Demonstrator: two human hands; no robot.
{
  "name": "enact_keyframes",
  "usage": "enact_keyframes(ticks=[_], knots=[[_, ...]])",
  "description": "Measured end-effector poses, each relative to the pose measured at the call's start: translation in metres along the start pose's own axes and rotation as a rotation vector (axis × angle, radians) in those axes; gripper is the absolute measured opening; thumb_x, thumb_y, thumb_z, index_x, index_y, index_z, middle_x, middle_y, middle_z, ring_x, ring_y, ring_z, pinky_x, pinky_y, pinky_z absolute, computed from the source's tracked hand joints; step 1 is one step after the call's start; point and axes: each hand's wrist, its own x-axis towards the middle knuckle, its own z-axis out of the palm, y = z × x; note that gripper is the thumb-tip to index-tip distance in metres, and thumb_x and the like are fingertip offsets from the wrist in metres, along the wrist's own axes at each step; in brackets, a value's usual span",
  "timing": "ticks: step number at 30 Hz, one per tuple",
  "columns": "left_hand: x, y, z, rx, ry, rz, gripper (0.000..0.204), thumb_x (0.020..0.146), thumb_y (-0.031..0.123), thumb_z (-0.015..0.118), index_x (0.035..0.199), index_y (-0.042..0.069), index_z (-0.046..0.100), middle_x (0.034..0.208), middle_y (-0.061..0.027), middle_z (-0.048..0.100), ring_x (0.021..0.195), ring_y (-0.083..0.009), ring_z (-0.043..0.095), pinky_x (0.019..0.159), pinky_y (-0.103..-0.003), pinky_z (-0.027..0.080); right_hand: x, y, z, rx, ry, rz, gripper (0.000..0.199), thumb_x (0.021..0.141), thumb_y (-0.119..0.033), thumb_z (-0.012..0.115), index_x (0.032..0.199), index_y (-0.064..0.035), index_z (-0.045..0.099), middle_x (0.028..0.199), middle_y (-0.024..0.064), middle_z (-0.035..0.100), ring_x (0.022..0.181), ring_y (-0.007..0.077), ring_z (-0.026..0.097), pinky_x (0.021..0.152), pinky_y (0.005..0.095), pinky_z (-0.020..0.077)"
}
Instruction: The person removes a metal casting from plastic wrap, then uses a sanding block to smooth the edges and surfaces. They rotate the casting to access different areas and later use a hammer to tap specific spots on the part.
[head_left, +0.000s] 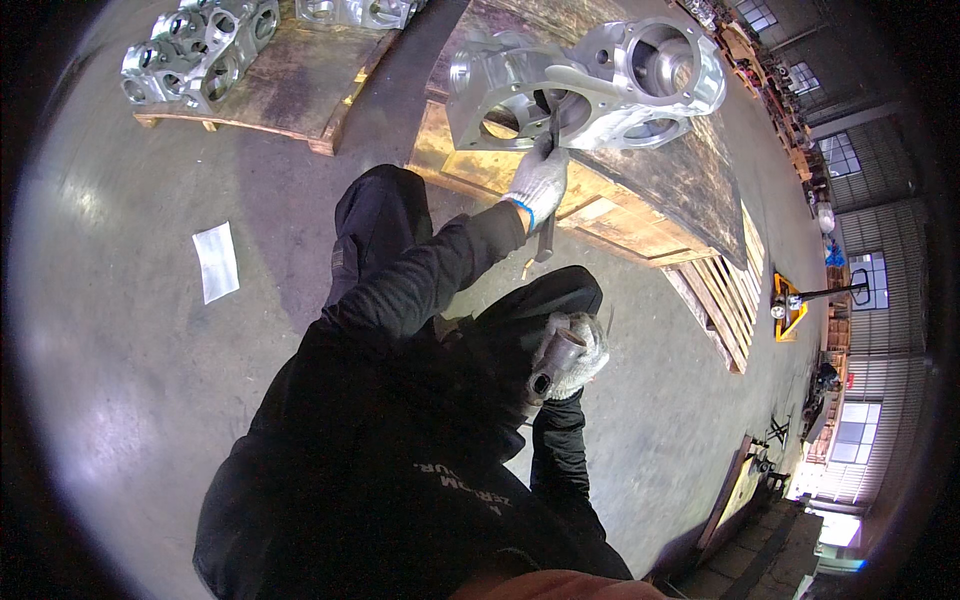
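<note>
A large silvery metal casting (600,85) with several round bores rests on a wooden crate in front of me. My left hand (540,182), in a white knit glove with a blue cuff edge, is closed round a dark metal bar (546,240). The bar's upper end reaches up against the casting, by one of its openings; its lower end sticks out below my fist. Lower down and to the right, close to my knee, my gloved right hand (585,362) grips a grey cylindrical metal tool (558,355) with a dark hole in its end. Much of that tool is hidden.
The wooden crate (620,215) has a dark, worn top, with a slatted pallet (720,300) beside it. More castings (205,50) stand on a pallet (290,85) at the far left. White paper (216,262) lies on the floor. A yellow pallet jack (790,308) stands right.
</note>
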Motion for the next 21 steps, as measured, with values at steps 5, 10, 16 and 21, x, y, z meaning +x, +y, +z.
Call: enact_keyframes(ticks=[5,10,16,21], knots=[[-0.001,0.001,-0.002,-0.006,-0.007,-0.001,0.019,0.098,0.028,0.059,0.101,0.008,0.058,0.062,0.0037,0.045,0.05,-0.0099,0.046,0.045,-0.029,0.034,0.01,-0.009,-0.003,0.009,0.039,-0.001,0.035,0.07,-0.026,0.081,0.097,-0.0051,0.07,0.09,0.0165,0.071,0.085,0.0399,0.069,0.081,0.0476,0.0552],[-0.001,-0.005,-0.003,-0.007,-0.013,-0.016,0.018,0.099,0.026,0.057,0.103,0.009,0.058,0.062,0.0042,0.044,0.051,-0.0093,0.045,0.046,-0.029,0.034,0.016,-0.014,-0.006,0.017,0.074,-0.016,0.036,0.066,-0.023,0.083,0.094,-0.0044,0.07,0.083,0.0149,0.069,0.076,0.0382,0.068,0.074,0.0443,0.0555],[0.001,-0.008,-0.003,0.025,-0.012,0.049,0.018,0.1,0.027,0.058,0.099,0.009,0.058,0.062,0.005,0.044,0.05,-0.0092,0.045,0.045,-0.028,0.034,0.019,-0.017,-0.007,0.07,0.009,0.068,0.033,0.067,-0.023,0.081,0.091,-0.0034,0.071,0.077,0.0131,0.067,0.069,0.0345,0.066,0.067,0.0405,0.0536],[0.0,-0.004,-0.005,-0.007,-0.023,0.031,0.018,0.1,0.026,0.057,0.098,0.009,0.057,0.062,0.0046,0.044,0.05,-0.0095,0.046,0.045,-0.029,0.034,0.021,-0.021,-0.005,0.097,0.022,0.109,0.03,0.069,-0.028,0.073,0.086,-0.0052,0.063,0.076,0.0146,0.061,0.07,0.0396,0.061,0.071,0.0458,0.0503]])
